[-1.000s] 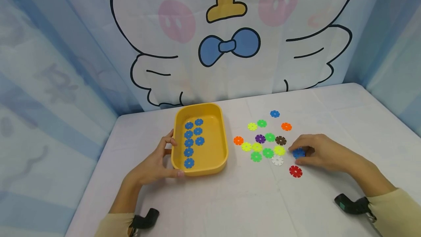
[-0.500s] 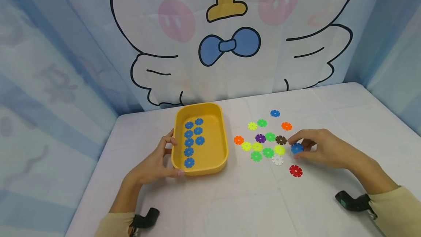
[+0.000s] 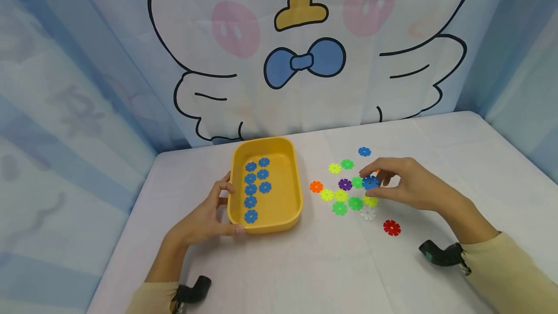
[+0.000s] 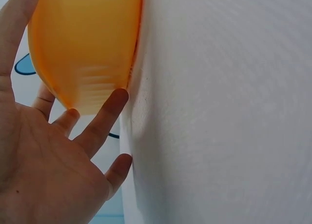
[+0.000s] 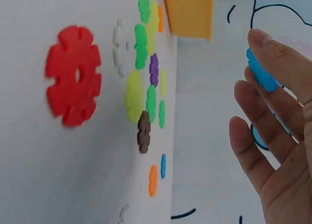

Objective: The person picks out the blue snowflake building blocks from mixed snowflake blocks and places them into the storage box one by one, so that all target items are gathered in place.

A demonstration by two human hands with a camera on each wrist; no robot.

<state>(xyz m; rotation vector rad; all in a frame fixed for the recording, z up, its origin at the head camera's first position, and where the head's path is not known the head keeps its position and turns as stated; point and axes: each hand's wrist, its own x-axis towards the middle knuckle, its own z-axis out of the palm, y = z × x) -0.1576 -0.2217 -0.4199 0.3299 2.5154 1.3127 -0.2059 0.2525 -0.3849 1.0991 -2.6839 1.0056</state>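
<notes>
My left hand [image 3: 202, 222] holds the yellow tray [image 3: 288, 224] by its left side, thumb at the near corner and fingers along the left wall. Inside the tray lie several blue notched discs [image 3: 250, 189] in two columns. My right hand [image 3: 411, 183] pinches another blue notched disc [image 3: 370, 181] between thumb and fingers. In the right wrist view this blue disc [image 5: 262, 71] is raised off the table. Beneath the right hand, notched discs in several colours lie spread out, among them a green disc [image 3: 355, 203] and a purple disc [image 3: 345, 184].
A red disc [image 3: 392, 227] lies nearest the front, beside a white disc [image 3: 368, 212]. One blue disc [image 3: 364, 151] sits farthest back on the white tablecloth [image 3: 305, 275]. Behind the table hangs a printed curtain [image 3: 305, 105]. The right hand hides part of the spread; the brown disc [image 5: 144, 132] shows in the right wrist view.
My right hand has lifted the blue disc from the table near the red one and carried it left and back, over the other discs. The left hand and tray have stayed put.
</notes>
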